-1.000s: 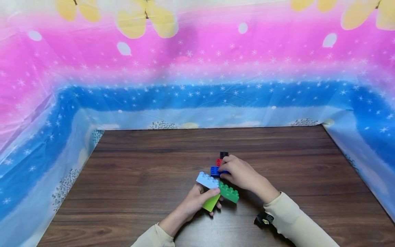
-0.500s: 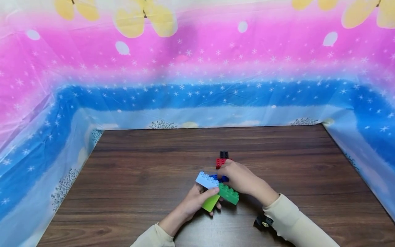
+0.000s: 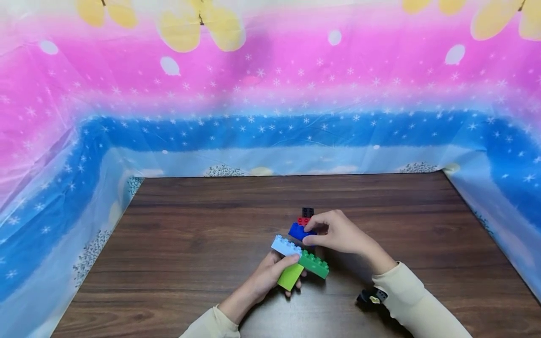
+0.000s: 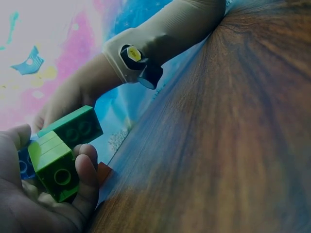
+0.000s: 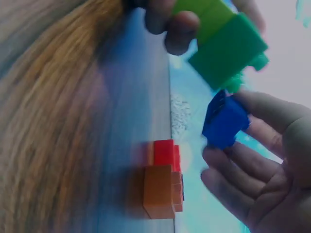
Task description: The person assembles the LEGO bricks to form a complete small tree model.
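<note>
My left hand grips a joined set of toy building bricks: a light blue brick, a green brick and a lime brick. The thumb lies over the place where they meet. Between the thumb and fingertips of my right hand is a dark blue brick, held tilted just beyond the set. The right wrist view shows this blue brick off the table, close to the green brick.
On the wooden table, a red brick and a black brick sit behind the blue one. The right wrist view adds an orange brick beside the red; my right hand hides it from the head camera. Patterned cloth surrounds the table.
My right hand has picked the dark blue brick off the table, brought it nearer the set, then raised and turned it. The left hand and its bricks have barely moved.
</note>
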Available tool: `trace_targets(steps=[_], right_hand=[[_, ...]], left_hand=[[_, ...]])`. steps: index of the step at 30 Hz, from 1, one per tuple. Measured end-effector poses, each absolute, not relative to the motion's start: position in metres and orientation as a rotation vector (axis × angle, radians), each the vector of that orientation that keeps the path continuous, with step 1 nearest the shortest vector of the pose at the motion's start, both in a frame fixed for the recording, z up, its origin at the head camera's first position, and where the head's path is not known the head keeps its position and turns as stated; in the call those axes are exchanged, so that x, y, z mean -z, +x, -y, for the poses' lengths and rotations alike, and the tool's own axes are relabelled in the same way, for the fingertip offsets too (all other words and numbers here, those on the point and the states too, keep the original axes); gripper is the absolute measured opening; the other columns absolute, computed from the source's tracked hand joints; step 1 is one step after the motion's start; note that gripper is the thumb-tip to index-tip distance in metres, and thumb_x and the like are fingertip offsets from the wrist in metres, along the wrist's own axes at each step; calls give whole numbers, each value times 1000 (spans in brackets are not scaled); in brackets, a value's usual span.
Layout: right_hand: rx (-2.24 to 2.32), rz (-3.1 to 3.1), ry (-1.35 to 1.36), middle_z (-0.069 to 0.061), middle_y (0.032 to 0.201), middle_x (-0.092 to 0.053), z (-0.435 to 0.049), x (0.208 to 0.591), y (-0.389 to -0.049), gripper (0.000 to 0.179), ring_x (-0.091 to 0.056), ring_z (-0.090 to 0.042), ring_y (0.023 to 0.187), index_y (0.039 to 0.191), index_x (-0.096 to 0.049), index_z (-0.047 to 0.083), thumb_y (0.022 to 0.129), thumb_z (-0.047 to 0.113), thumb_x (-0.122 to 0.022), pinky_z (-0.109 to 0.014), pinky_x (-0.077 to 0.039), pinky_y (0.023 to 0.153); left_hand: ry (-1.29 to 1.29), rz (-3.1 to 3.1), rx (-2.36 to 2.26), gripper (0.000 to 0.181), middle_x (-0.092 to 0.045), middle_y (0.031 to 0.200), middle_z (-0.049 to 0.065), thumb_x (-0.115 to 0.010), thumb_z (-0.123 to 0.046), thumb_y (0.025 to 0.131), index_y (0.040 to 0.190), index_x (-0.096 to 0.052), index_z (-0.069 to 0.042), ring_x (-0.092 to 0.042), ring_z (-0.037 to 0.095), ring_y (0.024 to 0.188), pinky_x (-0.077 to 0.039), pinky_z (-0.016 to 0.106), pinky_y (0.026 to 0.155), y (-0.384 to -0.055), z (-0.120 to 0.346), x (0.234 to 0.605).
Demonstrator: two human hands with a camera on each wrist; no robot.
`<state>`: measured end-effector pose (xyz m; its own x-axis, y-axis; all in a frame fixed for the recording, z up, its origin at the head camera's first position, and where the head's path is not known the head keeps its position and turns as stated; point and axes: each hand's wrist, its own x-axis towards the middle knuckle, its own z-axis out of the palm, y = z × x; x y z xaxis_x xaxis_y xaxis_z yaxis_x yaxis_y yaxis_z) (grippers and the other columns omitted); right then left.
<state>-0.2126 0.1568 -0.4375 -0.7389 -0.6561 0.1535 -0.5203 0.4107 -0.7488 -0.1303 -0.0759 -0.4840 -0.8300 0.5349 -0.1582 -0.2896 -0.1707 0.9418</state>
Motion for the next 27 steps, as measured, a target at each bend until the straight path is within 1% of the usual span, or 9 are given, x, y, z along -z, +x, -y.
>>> trace_targets(steps=[3, 4, 6, 8, 10, 11, 17, 21, 27], right_hand=[[1364, -2362, -997, 7, 96, -76, -158, 435, -212, 9, -69, -13, 87, 103, -79, 16, 95, 21, -81, -31, -60, 78], [1395, -2318, -989, 5, 96, -77, -158, 434, -212, 8, -69, -15, 88, 103, -79, 15, 96, 19, -81, -31, -60, 78], [1444, -2236, -991, 0, 95, -77, -158, 434, -211, 7, -69, -16, 84, 103, -79, 11, 96, 14, -79, -31, -60, 75], [1476, -2178, -996, -2, 93, -77, -157, 434, -210, 6, -67, -15, 78, 102, -79, 8, 96, 10, -78, -29, -59, 70], [1499, -2136, -999, -4, 92, -77, -155, 434, -209, 6, -67, -12, 75, 102, -79, 6, 96, 8, -78, -28, -59, 68], [1511, -2119, -1007, -5, 92, -77, -155, 434, -209, 6, -67, -13, 74, 101, -78, 5, 96, 7, -78, -28, -59, 67], [1526, -2113, -1040, -4, 89, -76, -151, 434, -208, 5, -65, -12, 73, 99, -79, 5, 94, 6, -79, -26, -58, 65], [1527, -2116, -1061, -4, 90, -76, -152, 431, -207, 5, -64, -10, 73, 98, -79, 5, 94, 5, -80, -26, -58, 64], [1524, -2086, -1045, -6, 91, -77, -154, 431, -206, 6, -67, -17, 71, 100, -79, 3, 95, 6, -79, -28, -59, 64]], left_hand=[[276, -1580, -2034, 45, -71, 91, 10, -58, -30, 108, 140, -49, 2, -68, 15, 66, -54, 23, 47, -130, 76, 484], [274, -1582, -2032, 48, -71, 91, 11, -58, -30, 108, 143, -47, 1, -68, 15, 65, -53, 23, 46, -130, 76, 485], [267, -1587, -2026, 51, -71, 92, 11, -59, -30, 108, 147, -46, 0, -68, 15, 65, -52, 22, 46, -130, 76, 485], [261, -1594, -2023, 53, -71, 92, 12, -59, -30, 108, 150, -45, -1, -68, 15, 65, -52, 22, 45, -131, 76, 484], [250, -1599, -2018, 54, -72, 92, 12, -60, -32, 108, 151, -45, -2, -68, 15, 65, -52, 22, 45, -131, 77, 485], [248, -1603, -2016, 54, -72, 92, 12, -60, -32, 108, 150, -46, -3, -68, 15, 65, -53, 23, 45, -131, 77, 485], [244, -1618, -2023, 49, -72, 91, 12, -60, -33, 108, 145, -51, -2, -68, 14, 64, -53, 22, 45, -131, 78, 485], [250, -1633, -2030, 50, -72, 90, 10, -60, -33, 108, 145, -50, 0, -66, 14, 63, -52, 21, 44, -133, 76, 484], [219, -1650, -2041, 50, -72, 88, 10, -60, -33, 108, 145, -51, 0, -65, 14, 62, -50, 20, 43, -132, 75, 486]])
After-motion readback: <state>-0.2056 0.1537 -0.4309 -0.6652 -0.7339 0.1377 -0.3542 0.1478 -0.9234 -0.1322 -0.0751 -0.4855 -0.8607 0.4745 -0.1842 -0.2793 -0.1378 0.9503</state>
